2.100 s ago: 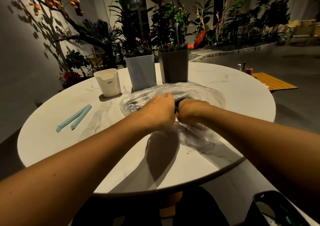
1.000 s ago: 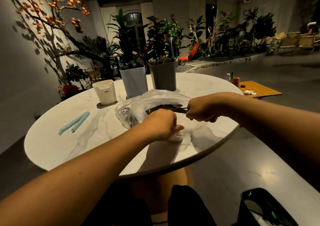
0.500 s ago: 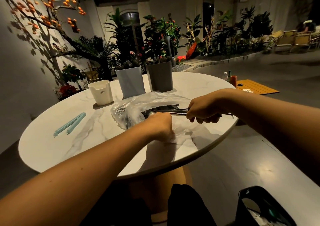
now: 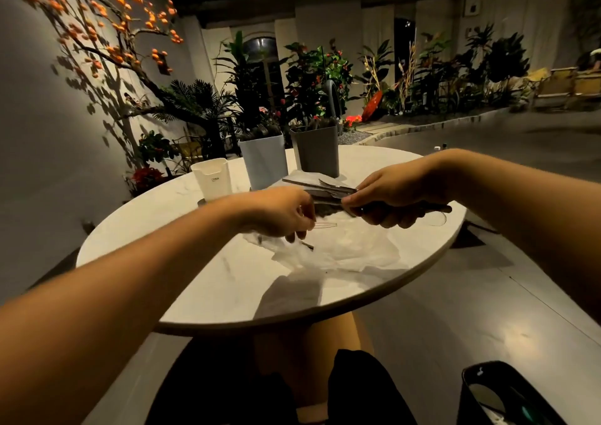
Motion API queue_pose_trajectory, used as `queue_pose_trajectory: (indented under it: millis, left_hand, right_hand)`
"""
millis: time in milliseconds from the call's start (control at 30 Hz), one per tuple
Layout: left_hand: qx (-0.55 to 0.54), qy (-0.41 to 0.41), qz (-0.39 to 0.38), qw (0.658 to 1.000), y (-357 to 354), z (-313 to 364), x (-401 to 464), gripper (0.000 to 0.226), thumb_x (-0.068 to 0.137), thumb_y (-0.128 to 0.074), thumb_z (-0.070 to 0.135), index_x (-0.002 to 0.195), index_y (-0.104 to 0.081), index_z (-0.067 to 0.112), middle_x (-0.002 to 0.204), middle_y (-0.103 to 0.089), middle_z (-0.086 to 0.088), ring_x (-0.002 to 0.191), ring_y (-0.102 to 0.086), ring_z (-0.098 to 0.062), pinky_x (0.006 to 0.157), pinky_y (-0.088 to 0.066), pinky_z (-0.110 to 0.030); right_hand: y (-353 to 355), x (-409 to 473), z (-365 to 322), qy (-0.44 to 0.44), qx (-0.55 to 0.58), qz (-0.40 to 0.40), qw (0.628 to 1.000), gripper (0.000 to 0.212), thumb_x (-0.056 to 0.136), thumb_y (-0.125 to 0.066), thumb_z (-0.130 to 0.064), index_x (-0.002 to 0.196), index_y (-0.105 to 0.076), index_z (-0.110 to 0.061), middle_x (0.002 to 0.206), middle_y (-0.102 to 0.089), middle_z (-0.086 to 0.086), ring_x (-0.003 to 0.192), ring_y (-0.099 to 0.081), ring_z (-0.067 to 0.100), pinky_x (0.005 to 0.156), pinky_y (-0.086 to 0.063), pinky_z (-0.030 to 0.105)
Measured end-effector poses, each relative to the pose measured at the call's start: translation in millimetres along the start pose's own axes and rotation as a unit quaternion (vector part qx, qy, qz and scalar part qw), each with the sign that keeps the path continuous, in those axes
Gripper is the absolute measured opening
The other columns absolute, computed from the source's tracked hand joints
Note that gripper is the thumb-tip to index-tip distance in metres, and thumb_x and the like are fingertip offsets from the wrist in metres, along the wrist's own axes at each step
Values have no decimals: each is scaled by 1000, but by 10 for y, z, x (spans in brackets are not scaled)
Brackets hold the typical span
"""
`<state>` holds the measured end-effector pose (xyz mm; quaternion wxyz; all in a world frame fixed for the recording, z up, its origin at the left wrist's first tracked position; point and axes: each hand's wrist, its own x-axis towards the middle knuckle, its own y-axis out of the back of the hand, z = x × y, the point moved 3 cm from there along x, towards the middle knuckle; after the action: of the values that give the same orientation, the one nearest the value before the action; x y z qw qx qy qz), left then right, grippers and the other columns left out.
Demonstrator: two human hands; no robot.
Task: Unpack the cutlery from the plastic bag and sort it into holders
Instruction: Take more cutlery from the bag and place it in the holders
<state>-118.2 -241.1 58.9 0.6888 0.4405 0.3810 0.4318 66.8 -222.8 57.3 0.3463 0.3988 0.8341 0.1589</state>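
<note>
While a tree with orange berries (image 4: 107, 17) spreads over the wall at far left, a round marble table (image 4: 208, 281) fills the middle of the view. At its far left edge stands a white holder (image 4: 212, 179), and next to it on the right a pale blue holder (image 4: 264, 160), then a dark grey holder (image 4: 318, 154); dark handles show above the rims of these last two. Behind them grow leafy plants (image 4: 312, 76).

Nearer the camera, the left hand (image 4: 279, 213) reaches in over the table with its fingers curled downward just above the plastic bag (image 4: 338, 251); whether it pinches the film or anything else I cannot tell, as the fingertips are blurred. The bag lies flattened and crumpled on the near right part of the table, below both hands.

To the right, the right hand (image 4: 392, 195) is clamped round a bundle of cutlery (image 4: 328, 189), held roughly level above the table, out of the bag. The working ends of the pieces point left toward the left hand and end just beside it, while the handle ends stick out past the right side of the fist. The two hands are close together but apart.

At the bottom right corner sits a dark bin (image 4: 507, 395) on the floor.
</note>
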Motion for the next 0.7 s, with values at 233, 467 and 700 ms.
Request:
queue_pose_trajectory:
  millis: [233,467,700]
  left_hand:
    - [-187,-8,101,977,571,-285,-232,8,88,-72,15,94,-76,11,74,-70,-1,61,-59,-8,56,-50,-22]
    - [-196,8,252,948,610,-534,86,11,93,-63,9,102,-56,8,82,-60,-6,67,-50,-14,58,-42,-27]
    - [-313,-46,317,894,577,-746,534,8,91,-72,19,84,-72,16,70,-68,9,54,-58,7,52,-45,-10]
  right_hand:
    - [94,-105,-270,100,87,-36,991,31,101,-44,-42,87,-51,-15,68,-33,-2,63,-14,15,55,-12,27]
    - [319,262,-535,153,131,152,968,36,104,-39,-43,87,-51,-14,64,-41,-2,50,-30,10,47,-24,24]
    - [471,774,-836,213,214,215,929,36,104,-41,-44,91,-58,-15,67,-47,-1,52,-35,10,47,-27,23]
